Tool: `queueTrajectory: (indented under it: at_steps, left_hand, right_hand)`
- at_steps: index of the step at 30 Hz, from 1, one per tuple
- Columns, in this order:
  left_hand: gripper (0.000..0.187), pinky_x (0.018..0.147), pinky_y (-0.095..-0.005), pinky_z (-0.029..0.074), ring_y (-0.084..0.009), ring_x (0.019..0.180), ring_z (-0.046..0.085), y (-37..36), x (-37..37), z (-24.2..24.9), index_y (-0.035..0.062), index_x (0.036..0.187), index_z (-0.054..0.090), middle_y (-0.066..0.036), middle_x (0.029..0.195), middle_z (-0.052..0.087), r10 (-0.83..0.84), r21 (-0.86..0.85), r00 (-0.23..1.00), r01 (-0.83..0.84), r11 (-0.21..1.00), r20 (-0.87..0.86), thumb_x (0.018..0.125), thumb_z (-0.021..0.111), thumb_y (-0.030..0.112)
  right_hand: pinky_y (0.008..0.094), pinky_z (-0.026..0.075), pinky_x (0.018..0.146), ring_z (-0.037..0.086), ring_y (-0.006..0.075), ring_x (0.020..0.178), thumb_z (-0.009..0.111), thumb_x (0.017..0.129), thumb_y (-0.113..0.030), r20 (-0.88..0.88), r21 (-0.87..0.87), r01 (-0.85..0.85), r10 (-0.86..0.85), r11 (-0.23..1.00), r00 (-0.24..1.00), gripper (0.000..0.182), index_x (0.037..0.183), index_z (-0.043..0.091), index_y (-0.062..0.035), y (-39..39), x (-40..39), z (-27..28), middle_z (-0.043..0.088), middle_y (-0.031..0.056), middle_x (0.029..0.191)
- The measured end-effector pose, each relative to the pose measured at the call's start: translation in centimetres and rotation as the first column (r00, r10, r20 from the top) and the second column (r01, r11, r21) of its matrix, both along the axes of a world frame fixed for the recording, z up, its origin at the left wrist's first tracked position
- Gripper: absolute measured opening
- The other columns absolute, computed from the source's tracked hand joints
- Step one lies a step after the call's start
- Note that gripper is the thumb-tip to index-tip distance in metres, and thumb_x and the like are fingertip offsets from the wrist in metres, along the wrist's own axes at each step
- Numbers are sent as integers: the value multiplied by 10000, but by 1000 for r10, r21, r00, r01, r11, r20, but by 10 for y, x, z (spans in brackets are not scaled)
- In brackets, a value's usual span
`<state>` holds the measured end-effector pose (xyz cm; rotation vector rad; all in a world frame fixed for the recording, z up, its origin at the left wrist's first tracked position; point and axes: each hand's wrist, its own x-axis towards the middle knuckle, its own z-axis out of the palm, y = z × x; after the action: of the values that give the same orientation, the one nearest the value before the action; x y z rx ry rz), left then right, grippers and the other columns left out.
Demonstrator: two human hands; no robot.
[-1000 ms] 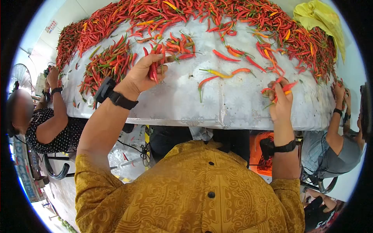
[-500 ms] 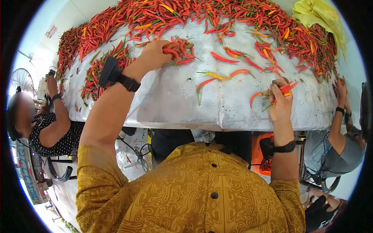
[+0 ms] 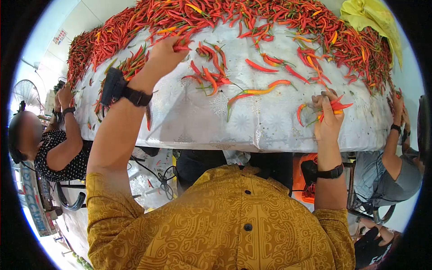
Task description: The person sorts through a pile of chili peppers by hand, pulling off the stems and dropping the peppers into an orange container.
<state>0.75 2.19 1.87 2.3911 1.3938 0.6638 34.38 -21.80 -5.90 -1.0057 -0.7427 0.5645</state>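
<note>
My right hand (image 3: 330, 118) is closed around a small bunch of red and orange chili peppers (image 3: 340, 106), tips sticking out on both sides. My left hand (image 3: 167, 55) is at the near edge of the big chili pile, its fingers curled down over red chili peppers (image 3: 182, 44); the fingertips are partly hidden. Between the hands, loose red chili peppers (image 3: 210, 80) lie in a small group on the pale patterned tablecloth (image 3: 198, 121). A yellow-orange chili pepper (image 3: 258, 92) and several red ones lie to the right of that group.
The large chili heap (image 3: 234, 11) spans the far side of the table. A yellow-green bag (image 3: 371, 18) lies at the far right. One person (image 3: 63, 148) sits at the left and another (image 3: 393, 173) at the right, hands at the heap. An orange container (image 3: 308, 162) stands below the table.
My left hand has let go of a bunch of chili peppers, which now lie spread on the cloth, and has moved up and left to the pile. My right hand has barely shifted.
</note>
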Motion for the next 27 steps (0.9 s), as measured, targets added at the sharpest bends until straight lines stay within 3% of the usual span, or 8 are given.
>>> queueTrajectory:
  at_steps: [2, 5, 8, 13, 17, 22, 25, 27]
  left_hand:
    - [279, 550, -287, 459, -83, 598, 516, 6, 6, 4, 59, 1023, 636, -36, 674, 566, -4, -26, 1000, 5, 1000, 21, 781, 650, 196]
    - [299, 673, -380, 491, -287, 767, 631, 15, 20, -1, 60, 983, 638, -128, 838, 658, -147, -69, 988, 150, 986, 48, 736, 658, 229]
    - [280, 693, -398, 489, -308, 805, 616, 36, 34, -22, 76, 968, 645, -127, 851, 652, -301, 318, 938, 341, 884, -170, 713, 640, 190]
    - [248, 731, -391, 480, -310, 855, 592, 32, 49, -13, 111, 959, 654, -102, 913, 626, -347, 39, 845, 395, 918, -406, 723, 655, 184]
    - [263, 719, -368, 484, -282, 835, 610, 38, 37, -8, 82, 972, 647, -108, 912, 636, -344, 152, 861, 423, 893, -374, 722, 671, 160]
    - [281, 654, -328, 475, -177, 716, 609, 27, 11, 27, 47, 950, 647, -87, 781, 655, -394, -254, 907, 351, 901, -145, 709, 721, 171]
    - [406, 721, -263, 477, -103, 795, 581, 25, 2, 41, 12, 1079, 607, -65, 900, 648, -365, -348, 869, 247, 905, -334, 709, 727, 126]
    - [412, 700, -264, 474, -103, 781, 576, 29, -6, 34, 13, 1092, 604, -65, 892, 647, -375, -330, 898, 291, 898, -230, 714, 721, 128]
  right_hand:
    - [310, 472, 703, 536, 132, 647, 560, 860, -37, -8, -7, -11, 11, 1000, 1000, 159, 1014, 579, -6, -1, -2, 3, 559, 37, 777]
    - [309, 465, 685, 510, 122, 627, 552, 871, -42, -1, -1, -42, 42, 999, 999, 161, 1024, 577, 0, -3, 0, 4, 545, 40, 746]
    - [302, 456, 665, 480, 114, 607, 555, 875, -53, 0, -2, -41, 41, 999, 999, 161, 1025, 577, -2, -3, 3, 4, 528, 36, 713]
    - [291, 446, 648, 464, 111, 596, 555, 877, -58, -37, -8, -42, 41, 999, 998, 155, 1021, 582, -11, -2, 4, 3, 512, 29, 698]
    - [284, 441, 633, 468, 112, 590, 563, 870, -55, -38, 5, -50, 50, 999, 998, 145, 1007, 584, -13, -2, 3, 4, 511, 30, 705]
    - [274, 433, 611, 468, 112, 582, 571, 864, -55, -22, -18, -48, 48, 999, 999, 138, 994, 583, -8, -2, 2, 5, 508, 29, 700]
    - [271, 427, 600, 467, 111, 581, 576, 861, -60, -3, 1, -59, 59, 998, 998, 139, 988, 580, -3, -1, 2, 5, 505, 29, 694]
    - [272, 428, 601, 466, 109, 579, 582, 858, -65, -3, -34, -47, 47, 998, 999, 139, 983, 577, -3, -1, 2, 5, 501, 27, 688]
